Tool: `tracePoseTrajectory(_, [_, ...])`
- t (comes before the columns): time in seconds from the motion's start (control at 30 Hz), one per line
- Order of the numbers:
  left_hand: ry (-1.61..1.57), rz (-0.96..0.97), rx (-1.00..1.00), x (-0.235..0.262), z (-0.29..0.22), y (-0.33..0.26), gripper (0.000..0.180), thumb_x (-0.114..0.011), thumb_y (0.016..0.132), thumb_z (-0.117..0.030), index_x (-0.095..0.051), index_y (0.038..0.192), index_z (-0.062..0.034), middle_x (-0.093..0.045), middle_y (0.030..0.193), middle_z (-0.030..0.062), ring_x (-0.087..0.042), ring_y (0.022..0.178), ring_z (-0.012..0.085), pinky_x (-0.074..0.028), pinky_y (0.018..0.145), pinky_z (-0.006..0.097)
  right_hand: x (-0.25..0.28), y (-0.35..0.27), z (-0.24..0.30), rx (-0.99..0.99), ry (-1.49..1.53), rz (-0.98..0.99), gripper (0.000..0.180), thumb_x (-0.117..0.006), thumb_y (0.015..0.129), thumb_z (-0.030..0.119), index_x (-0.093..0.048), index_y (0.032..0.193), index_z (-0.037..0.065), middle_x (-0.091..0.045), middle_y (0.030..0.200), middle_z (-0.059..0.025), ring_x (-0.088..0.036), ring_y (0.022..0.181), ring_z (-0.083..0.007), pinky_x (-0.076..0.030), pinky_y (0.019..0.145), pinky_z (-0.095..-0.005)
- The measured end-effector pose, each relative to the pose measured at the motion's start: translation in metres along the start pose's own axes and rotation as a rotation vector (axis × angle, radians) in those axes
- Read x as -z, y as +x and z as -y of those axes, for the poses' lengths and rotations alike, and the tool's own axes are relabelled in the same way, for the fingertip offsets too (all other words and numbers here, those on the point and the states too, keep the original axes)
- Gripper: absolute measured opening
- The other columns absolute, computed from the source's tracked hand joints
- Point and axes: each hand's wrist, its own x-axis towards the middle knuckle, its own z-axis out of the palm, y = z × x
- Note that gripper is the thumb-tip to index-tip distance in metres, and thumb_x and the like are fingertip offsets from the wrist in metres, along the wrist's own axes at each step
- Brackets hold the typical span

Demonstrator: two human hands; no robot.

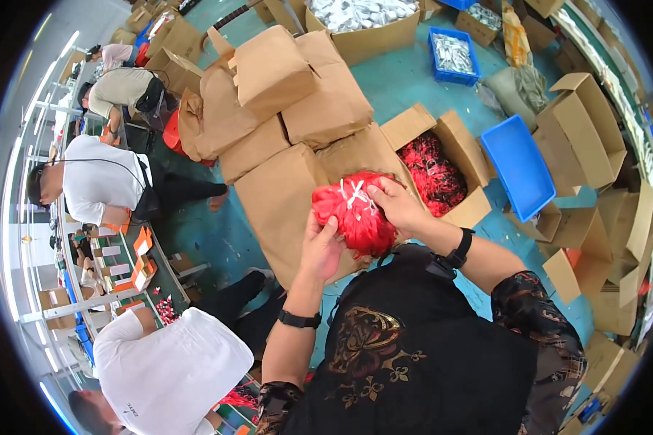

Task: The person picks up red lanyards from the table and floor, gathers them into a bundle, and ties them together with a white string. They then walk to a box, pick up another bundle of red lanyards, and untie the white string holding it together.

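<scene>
Head view: red bundle (355,214) of cords, tied w/ white strip, held up at chest height, above brown paper sacks (290,109) on teal floor. Left hand (321,246) cupped under bundle's lower left, fingers wrapped on it. Right hand (399,204) gripping top right edge, thumb near white tie. Open cardboard box (442,163) w/ more red cords just beyond right hand. Blue tray (516,165) further right. Seated persons in white shirts at left.

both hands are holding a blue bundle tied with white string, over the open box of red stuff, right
Not quite: the bundle is red, not blue. The head view shows the left hand and right hand both holding it, tied with white string, near the open box of red stuff.
</scene>
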Motion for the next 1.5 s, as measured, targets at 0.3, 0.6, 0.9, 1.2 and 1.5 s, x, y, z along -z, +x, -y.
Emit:
tracePoseTrajectory(0.3, [0.24, -0.081, 0.102, -0.02, 0.016, 0.011, 0.056, -0.067, 0.083, 0.003, -0.045, 0.135, -0.0005, -0.06, 0.124, 0.0114, -0.062, 0.108, 0.0211, -0.051, 0.095, 0.035, 0.001, -0.044, 0.013, 0.099, -0.567, -0.04, 0.022, -0.064, 0.09, 0.013, -0.049, 0.099, -0.001, -0.062, 0.087, -0.022, -0.065, 0.082, -0.0356, -0.049, 0.071, -0.0429])
tracePoseTrajectory(0.6, [0.203, 0.084, 0.001, -0.01, 0.017, -0.01, 0.1, -0.077, 0.07, 0.006, -0.017, 0.15, 0.0049, -0.045, 0.141, 0.0182, -0.052, 0.125, 0.0266, -0.046, 0.105, 0.04, 0.047, -0.066, 0.016, -0.253, 0.042, 0.029, 0.026, -0.063, 0.094, 0.026, -0.055, 0.097, 0.001, -0.067, 0.08, -0.0107, -0.066, 0.071, -0.0151, -0.05, 0.062, -0.0307])
tracePoseTrajectory(0.9, [0.38, 0.186, -0.007, -0.005, 0.003, -0.032, 0.107, -0.076, 0.068, 0.009, -0.012, 0.153, -0.0006, -0.048, 0.138, 0.0185, -0.053, 0.123, 0.025, -0.045, 0.104, 0.038, 0.031, -0.066, 0.047, 0.779, -0.777, 0.267, 0.012, -0.076, 0.079, 0.014, -0.07, 0.087, 0.008, -0.064, 0.083, -0.0067, -0.063, 0.078, -0.0248, -0.049, 0.069, -0.0355])
tracePoseTrajectory(1.2, [0.553, 0.252, -0.023, 0.002, -0.011, -0.047, 0.107, -0.072, 0.067, 0.009, -0.012, 0.154, -0.0052, -0.052, 0.133, 0.0162, -0.056, 0.119, 0.0227, -0.046, 0.103, 0.037, 0.014, -0.066, 0.055, 0.559, -0.982, 0.372, 0.012, -0.069, 0.083, 0.02, -0.066, 0.084, 0.008, -0.063, 0.084, -0.0096, -0.062, 0.086, -0.0304, -0.049, 0.075, -0.0402])
tracePoseTrajectory(1.5, [0.612, 0.267, -0.031, 0.004, -0.022, -0.046, 0.097, -0.069, 0.066, 0.012, -0.024, 0.151, -0.0007, -0.049, 0.137, 0.0146, -0.053, 0.123, 0.0215, -0.043, 0.106, 0.035, 0.028, -0.062, 0.1, 1.196, -1.308, -0.048, 0.013, -0.071, 0.07, 0.014, -0.061, 0.077, 0.008, -0.051, 0.075, -0.0044, -0.054, 0.068, -0.0225, -0.045, 0.061, -0.0377])
